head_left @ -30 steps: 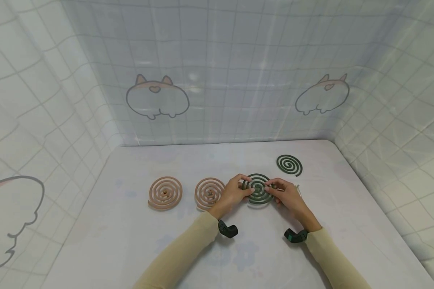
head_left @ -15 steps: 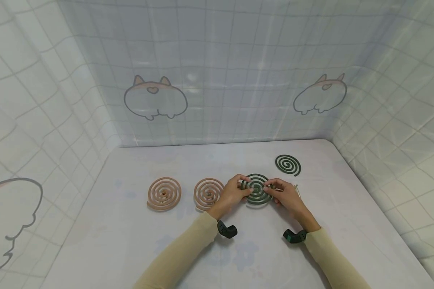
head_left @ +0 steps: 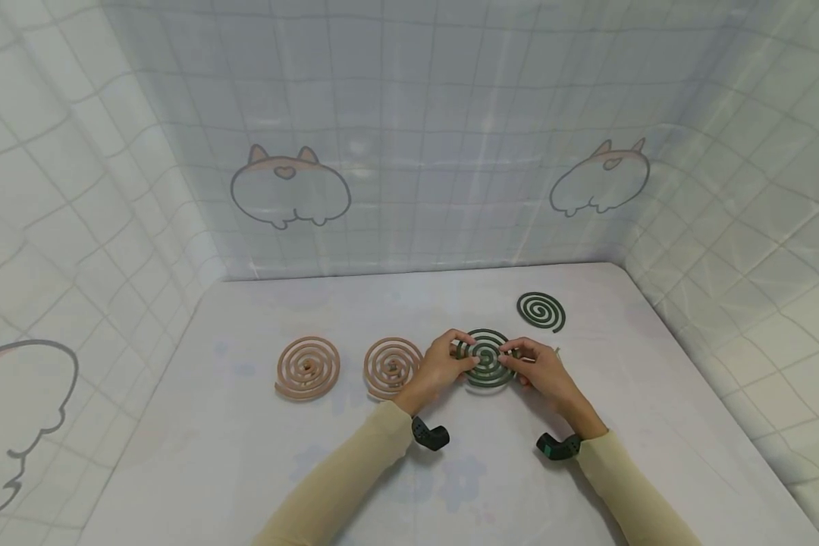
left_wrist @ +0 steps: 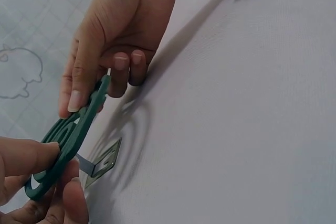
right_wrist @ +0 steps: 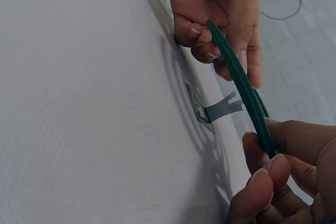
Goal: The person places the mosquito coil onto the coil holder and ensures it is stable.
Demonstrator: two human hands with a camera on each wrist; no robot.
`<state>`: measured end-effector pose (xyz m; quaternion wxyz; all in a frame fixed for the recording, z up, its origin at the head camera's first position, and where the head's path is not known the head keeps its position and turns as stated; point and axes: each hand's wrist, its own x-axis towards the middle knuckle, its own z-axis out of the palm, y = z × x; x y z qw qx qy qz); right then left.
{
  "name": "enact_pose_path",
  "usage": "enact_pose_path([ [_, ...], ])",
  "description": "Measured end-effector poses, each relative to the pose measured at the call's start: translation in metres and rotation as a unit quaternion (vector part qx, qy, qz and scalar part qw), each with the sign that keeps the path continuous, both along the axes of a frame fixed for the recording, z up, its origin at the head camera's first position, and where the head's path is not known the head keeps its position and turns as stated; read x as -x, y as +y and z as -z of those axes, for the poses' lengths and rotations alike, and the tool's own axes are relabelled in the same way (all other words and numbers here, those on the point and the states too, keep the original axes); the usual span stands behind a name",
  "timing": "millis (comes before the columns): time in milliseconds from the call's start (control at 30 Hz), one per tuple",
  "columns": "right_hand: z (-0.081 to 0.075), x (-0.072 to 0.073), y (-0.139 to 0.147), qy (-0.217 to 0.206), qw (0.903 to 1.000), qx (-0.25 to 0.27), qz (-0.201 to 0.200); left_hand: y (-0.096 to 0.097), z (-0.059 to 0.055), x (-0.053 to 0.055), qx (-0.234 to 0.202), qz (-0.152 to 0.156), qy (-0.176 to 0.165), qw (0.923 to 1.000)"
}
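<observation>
Both hands hold a green mosquito coil (head_left: 484, 356) between them, near the middle of the table. My left hand (head_left: 440, 364) pinches its left side, and my right hand (head_left: 546, 373) pinches its right side. In the left wrist view, thumbs press the upper face of the coil (left_wrist: 85, 124) with fingertips below it. Beneath the coil stands a small metal coil stand (right_wrist: 223, 108), its flat base on the table and its forked upright reaching toward the coil's underside. Whether the fork touches the coil I cannot tell.
A second green coil (head_left: 541, 312) lies on the table behind my right hand. Two brown coils (head_left: 308, 368) are to the left, one of them partly behind my left hand. A thin pale piece (head_left: 557, 351) shows beside my right hand. Patterned curtains surround the table.
The head view has shifted slightly, so the table things sit a little further left. Both hands keep their grip on the green mosquito coil, almost still.
</observation>
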<state>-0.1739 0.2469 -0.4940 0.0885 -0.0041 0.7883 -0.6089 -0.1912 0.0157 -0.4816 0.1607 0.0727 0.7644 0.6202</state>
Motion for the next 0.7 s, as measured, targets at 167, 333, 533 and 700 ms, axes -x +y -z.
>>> enact_pose_path([
  [167,-0.0012,0.0007,-0.002,0.004,1.0,-0.003,0.003,-0.0019,-0.0004,-0.0014,-0.003,-0.005,0.006,1.0],
  [333,-0.0057,-0.001,-0.0046,0.005,0.9999,-0.011,-0.002,-0.0028,-0.0002,-0.0023,-0.003,-0.005,0.004,1.0],
  [533,-0.0071,-0.0008,-0.0059,0.008,0.9999,-0.007,-0.009,-0.0042,0.0007,-0.0016,-0.006,-0.002,0.004,1.0],
  [700,-0.0031,0.0025,-0.0049,0.005,1.0,-0.004,-0.007,-0.0048,0.0011,-0.0011,-0.001,-0.003,0.007,1.0],
])
